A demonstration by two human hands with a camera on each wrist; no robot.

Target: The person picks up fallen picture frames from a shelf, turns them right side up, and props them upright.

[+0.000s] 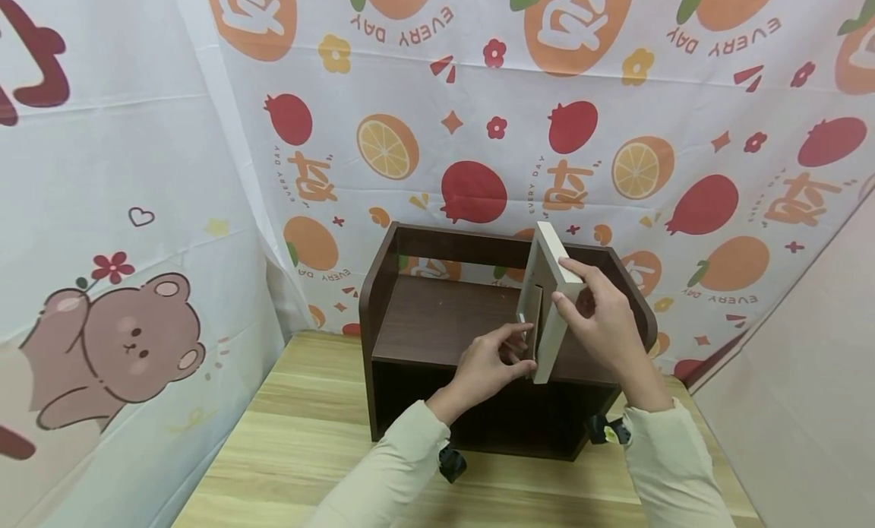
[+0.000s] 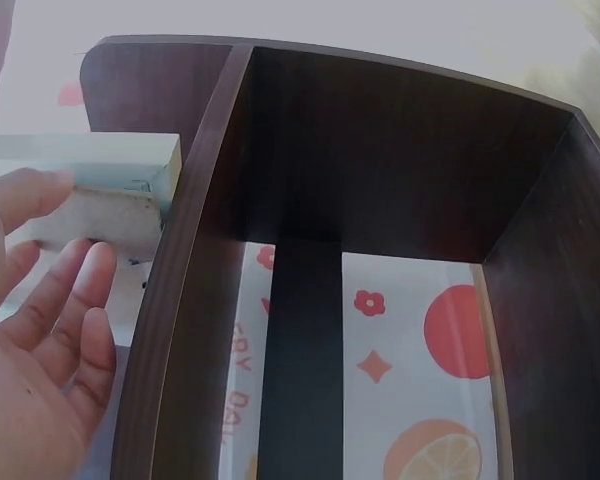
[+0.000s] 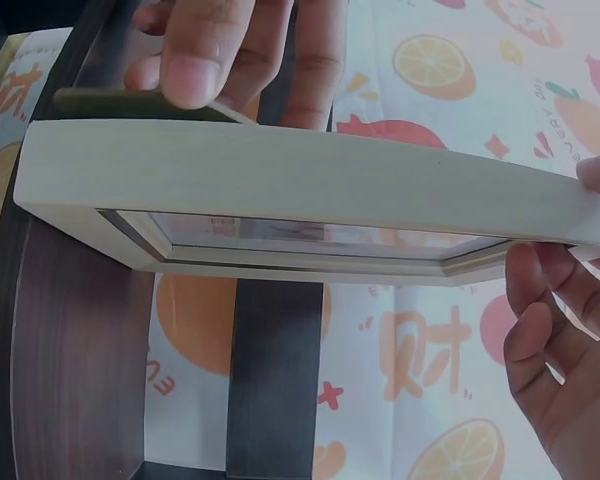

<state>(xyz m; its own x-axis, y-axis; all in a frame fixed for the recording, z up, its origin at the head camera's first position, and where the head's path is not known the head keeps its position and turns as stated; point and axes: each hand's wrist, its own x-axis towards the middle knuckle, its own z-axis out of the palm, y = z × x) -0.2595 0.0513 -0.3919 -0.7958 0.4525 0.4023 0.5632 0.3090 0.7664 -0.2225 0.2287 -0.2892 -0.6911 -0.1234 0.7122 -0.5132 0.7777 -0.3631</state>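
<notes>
A cream-white picture frame point(image 1: 555, 334) stands tilted over the upper board of a dark brown desktop shelf point(image 1: 437, 311). Its clear pane point(image 3: 320, 232) faces the right wrist camera. From its back juts a thin support flap point(image 2: 110, 222). My right hand point(image 1: 604, 327) grips the frame's upper corner, thumb on the near side and fingers over the edge. My left hand point(image 1: 487, 365) pinches the flap low on the frame's back, its thumb near the bottom edge. In the left wrist view, the frame's lower end overlaps the shelf's front edge.
Under the upper board the shelf has an open dark compartment point(image 1: 478, 418). A rail point(image 1: 465, 247) runs along its back. It stands on a light wooden table point(image 1: 273, 437), against a fruit-print curtain point(image 1: 424, 80); a bear-print curtain point(image 1: 225, 247) hangs at left.
</notes>
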